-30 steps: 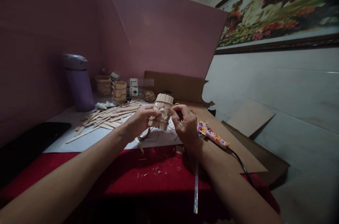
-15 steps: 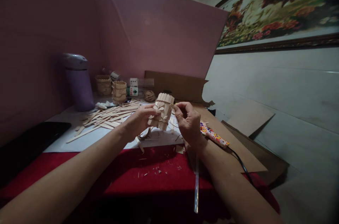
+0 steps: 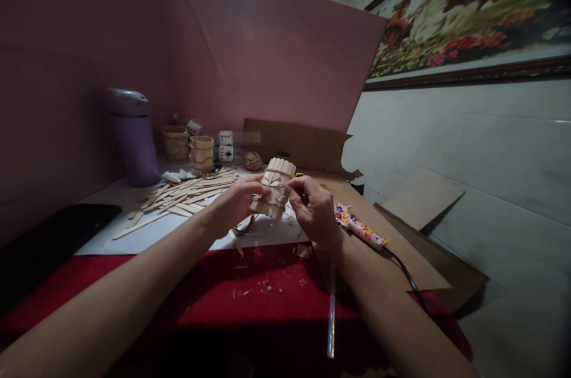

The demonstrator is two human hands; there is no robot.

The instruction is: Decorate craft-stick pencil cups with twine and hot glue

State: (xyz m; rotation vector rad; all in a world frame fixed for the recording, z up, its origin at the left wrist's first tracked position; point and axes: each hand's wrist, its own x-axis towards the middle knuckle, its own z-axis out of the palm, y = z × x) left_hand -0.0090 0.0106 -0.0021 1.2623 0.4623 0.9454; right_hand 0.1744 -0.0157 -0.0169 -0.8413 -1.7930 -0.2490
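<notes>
From my remote seat, the only printing I find is on the labels [image 3: 223, 153] of clear plastic bottles lying at the far side, green and white with reddish marks (too small for me to read). The small stick cup [image 3: 281, 177], ribbed with flat pale wood and banded with twisted cord, is tilted in mid-scene above the white sheet [image 3: 100, 240]. My left hand [image 3: 238, 202] grips its left side; my right hand [image 3: 313, 206] has thumb and forefinger pinched together at its right side, though I cannot tell whether anything is between them. Smooth flat sticks [image 3: 187, 192] lie heaped to the left, and a round twine ball [image 3: 252, 161] sits farther back. On the right, a flower-patterned glue gun [image 3: 363, 230] rests on brown cardboard [image 3: 413, 268]; plush-looking red cloth [image 3: 200, 291] covers the near side.
</notes>
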